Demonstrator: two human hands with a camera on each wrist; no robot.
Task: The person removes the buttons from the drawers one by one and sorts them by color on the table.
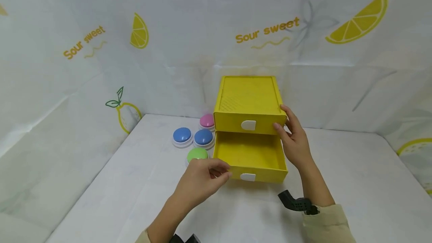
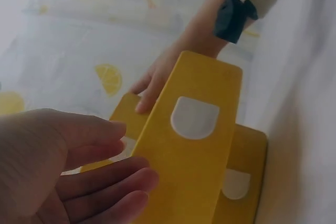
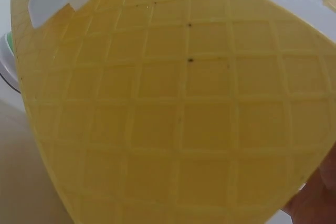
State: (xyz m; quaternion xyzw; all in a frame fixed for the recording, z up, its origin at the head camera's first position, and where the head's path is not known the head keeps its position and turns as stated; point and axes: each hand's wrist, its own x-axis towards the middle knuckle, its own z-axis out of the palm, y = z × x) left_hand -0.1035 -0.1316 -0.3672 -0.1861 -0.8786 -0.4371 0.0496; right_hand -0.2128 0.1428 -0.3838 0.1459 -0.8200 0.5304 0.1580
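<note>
Drawer cabinet (image 1: 248,95) looks matt plastic from here, w/ raised grid on one face; domed push btns (image 1: 203,137) smooth, glossy

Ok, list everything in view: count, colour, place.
Drawer cabinet: 1, yellow, on table
Open drawer: 1, yellow, middle level
Handles: 3, white, on drawer fronts
Buttons: 4; two blue, one pink, one green; left of cabinet
Table: 1, white, under cabinet
Backdrop: 1, white with lemon print, behind cabinet
Sleeves: 2, beige, head view's bottom edge
Wrist cameras: 2, black, by sleeves
Left hand: 1, bare, by open drawer's front left corner
Right hand: 1, bare, on cabinet's right front corner
</note>
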